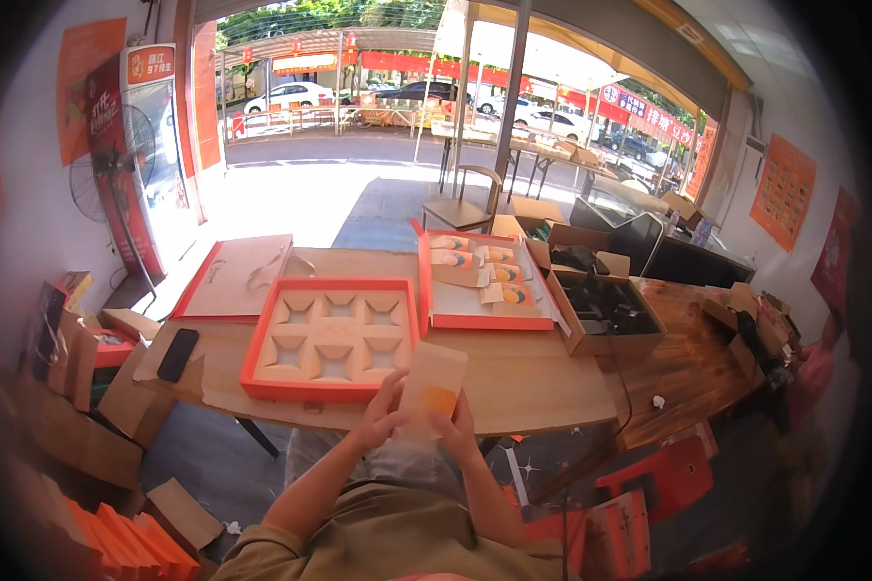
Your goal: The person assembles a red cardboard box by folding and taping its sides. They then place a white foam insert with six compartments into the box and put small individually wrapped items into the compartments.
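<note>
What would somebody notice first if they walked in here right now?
Probably the big red-rimmed box on the table, with six hollows inside. By its near right corner, the left hand and right hand hold a pale carton with an orange patch. Past the table, a sunny street shows a white car.

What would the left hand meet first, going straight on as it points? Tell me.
The pale carton, which the left hand touches; beyond it, probably the red-edged box of packets, though depth is unclear.
</note>
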`<state>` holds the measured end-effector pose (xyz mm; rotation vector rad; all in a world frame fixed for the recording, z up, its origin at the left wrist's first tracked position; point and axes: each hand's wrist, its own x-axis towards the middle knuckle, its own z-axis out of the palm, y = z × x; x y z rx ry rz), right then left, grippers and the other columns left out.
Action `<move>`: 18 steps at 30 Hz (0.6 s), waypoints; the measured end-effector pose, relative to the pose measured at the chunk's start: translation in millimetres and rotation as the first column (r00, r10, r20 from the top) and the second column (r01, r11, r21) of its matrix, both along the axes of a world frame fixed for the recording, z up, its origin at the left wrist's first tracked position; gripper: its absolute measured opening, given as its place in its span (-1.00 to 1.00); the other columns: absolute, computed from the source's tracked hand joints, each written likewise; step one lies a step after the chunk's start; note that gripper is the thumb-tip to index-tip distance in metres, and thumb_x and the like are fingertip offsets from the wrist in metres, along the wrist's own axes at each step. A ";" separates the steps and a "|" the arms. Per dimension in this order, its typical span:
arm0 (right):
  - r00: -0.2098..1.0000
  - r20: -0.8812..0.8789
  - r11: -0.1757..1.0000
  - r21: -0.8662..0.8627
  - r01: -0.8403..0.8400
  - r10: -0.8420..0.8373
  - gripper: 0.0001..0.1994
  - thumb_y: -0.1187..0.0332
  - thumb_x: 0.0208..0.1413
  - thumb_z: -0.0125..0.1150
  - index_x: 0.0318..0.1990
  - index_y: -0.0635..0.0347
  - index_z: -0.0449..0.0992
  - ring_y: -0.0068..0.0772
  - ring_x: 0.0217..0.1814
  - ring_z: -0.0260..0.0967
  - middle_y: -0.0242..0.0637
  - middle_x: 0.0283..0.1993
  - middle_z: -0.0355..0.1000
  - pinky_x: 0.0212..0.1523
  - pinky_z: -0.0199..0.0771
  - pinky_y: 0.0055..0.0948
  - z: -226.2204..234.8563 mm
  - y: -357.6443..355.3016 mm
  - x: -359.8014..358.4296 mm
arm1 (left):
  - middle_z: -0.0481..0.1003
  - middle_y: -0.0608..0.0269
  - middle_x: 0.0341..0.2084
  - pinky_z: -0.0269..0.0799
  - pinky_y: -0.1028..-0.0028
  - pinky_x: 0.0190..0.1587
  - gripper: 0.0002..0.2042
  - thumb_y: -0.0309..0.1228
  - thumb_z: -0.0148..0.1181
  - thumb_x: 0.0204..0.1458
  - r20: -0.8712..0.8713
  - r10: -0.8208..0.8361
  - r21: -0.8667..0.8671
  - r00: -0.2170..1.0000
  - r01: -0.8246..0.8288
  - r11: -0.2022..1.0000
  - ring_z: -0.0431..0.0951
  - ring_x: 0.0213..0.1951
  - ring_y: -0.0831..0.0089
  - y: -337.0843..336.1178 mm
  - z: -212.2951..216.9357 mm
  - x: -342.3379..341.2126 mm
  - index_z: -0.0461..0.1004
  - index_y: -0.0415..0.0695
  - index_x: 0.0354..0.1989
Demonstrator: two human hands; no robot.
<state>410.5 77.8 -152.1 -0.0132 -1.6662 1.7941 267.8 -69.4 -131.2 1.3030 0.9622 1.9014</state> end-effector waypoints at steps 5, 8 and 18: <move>1.000 0.011 0.997 -0.076 0.023 -0.022 -0.25 0.42 0.32 0.27 0.60 0.19 0.06 -0.42 0.18 0.48 -0.22 0.26 0.42 0.11 0.57 -0.40 15.9 -14.1 10.4 | 0.39 0.07 0.35 0.35 0.28 0.38 -0.35 -0.44 0.21 0.33 -0.016 0.072 -0.018 0.997 -0.072 0.997 0.41 0.36 0.33 7.0 -18.8 -9.6 0.08 -0.13 0.55; 0.998 0.027 0.998 -0.042 -0.050 0.051 -0.38 0.39 0.33 0.28 0.48 0.23 0.21 -0.49 0.04 0.50 -0.23 0.16 0.46 -0.02 0.59 -0.44 6.3 -8.4 10.5 | 0.49 0.13 0.22 0.49 0.34 0.22 -0.49 -0.46 0.22 0.34 -0.009 0.178 -0.043 0.984 -0.179 0.983 0.53 0.20 0.41 4.5 -24.9 -6.8 0.20 -0.15 0.41; 0.974 0.102 0.978 0.016 -0.207 0.204 -0.41 0.33 0.26 0.42 0.37 0.26 0.32 -0.47 0.12 0.53 -0.22 0.17 0.51 -0.02 0.64 -0.42 8.9 -56.6 77.7 | 0.58 0.25 -0.09 0.60 0.48 -0.08 -0.66 -0.43 0.36 0.26 -0.144 0.288 -0.194 0.947 -0.312 0.930 0.60 -0.10 0.57 -95.2 2.5 68.7 0.42 -0.18 0.13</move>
